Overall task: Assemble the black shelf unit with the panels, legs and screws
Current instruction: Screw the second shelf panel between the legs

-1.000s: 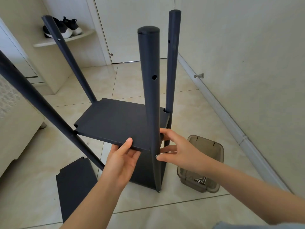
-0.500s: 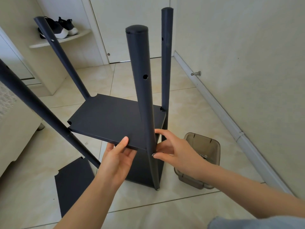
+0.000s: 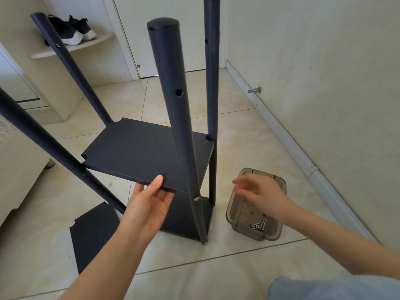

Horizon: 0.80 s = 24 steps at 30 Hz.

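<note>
Left hand [image 3: 149,204] pinches the shelf panel [image 3: 147,152] edge; right hand [image 3: 259,191], fingers spread and empty, hovers above the screw tray [image 3: 270,234], screws [image 3: 258,225] below toward the wrist.

Dark sneakers [image 3: 70,31] on a corner shelf [image 3: 86,45]; metal doorstop [image 3: 255,90] on the baseboard.

Soft even daylight; wide-angle edge bending; right hand [image 3: 259,192] blurred, perhaps motion.
</note>
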### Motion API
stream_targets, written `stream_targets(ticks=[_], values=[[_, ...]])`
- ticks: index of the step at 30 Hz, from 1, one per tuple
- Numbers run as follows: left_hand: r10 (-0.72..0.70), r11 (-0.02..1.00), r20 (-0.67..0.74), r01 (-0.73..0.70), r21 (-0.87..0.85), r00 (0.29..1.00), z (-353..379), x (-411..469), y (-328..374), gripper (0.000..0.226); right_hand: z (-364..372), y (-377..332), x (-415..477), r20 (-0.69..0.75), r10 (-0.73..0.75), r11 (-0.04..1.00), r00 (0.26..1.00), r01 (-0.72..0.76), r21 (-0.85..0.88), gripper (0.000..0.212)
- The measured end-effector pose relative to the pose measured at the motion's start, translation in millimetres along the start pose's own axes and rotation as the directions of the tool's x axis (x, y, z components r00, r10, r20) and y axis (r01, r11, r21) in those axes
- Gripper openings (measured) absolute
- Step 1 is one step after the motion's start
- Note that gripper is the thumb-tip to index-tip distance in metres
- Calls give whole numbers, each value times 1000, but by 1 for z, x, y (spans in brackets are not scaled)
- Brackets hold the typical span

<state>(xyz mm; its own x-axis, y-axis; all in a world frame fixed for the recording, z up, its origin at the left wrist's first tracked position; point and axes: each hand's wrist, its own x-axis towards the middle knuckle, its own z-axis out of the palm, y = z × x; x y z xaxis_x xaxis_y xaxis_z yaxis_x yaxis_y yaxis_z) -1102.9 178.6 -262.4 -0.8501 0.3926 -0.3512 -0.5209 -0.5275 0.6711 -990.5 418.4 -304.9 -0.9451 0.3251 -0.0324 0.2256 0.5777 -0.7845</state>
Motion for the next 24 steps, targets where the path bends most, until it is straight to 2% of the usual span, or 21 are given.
stream_targets(ticks=[4, 7, 12, 15, 19, 24], values=[[2, 1000, 9, -2, 18, 1000, 0, 0, 0, 45, -6, 63, 12, 37, 168, 976, 985, -161, -145, 18], [7, 1000, 17, -7, 25, 1000, -1, 0, 0, 46, 1, 93, 25, 103, 236, 934, 966, -197, -297, 16], [19, 998, 17, -19, 52, 1000, -1, 0, -1, 42, 30, 120, 46, 338, 344, 807, 876, -92, -583, 15], [18, 998, 2, -18, 65, 1000, -2, 1, -1, 38, 51, 127, 50, 417, 403, 694, 815, 25, -720, 17], [23, 996, -23, -21, 83, 999, -1, 1, -2, 35, 70, 141, 53, 458, 406, 621, 791, 128, -773, 23], [24, 996, -32, -22, 81, 999, -3, 3, -2, 36, 84, 157, 57, 456, 404, 551, 793, 187, -814, 28]])
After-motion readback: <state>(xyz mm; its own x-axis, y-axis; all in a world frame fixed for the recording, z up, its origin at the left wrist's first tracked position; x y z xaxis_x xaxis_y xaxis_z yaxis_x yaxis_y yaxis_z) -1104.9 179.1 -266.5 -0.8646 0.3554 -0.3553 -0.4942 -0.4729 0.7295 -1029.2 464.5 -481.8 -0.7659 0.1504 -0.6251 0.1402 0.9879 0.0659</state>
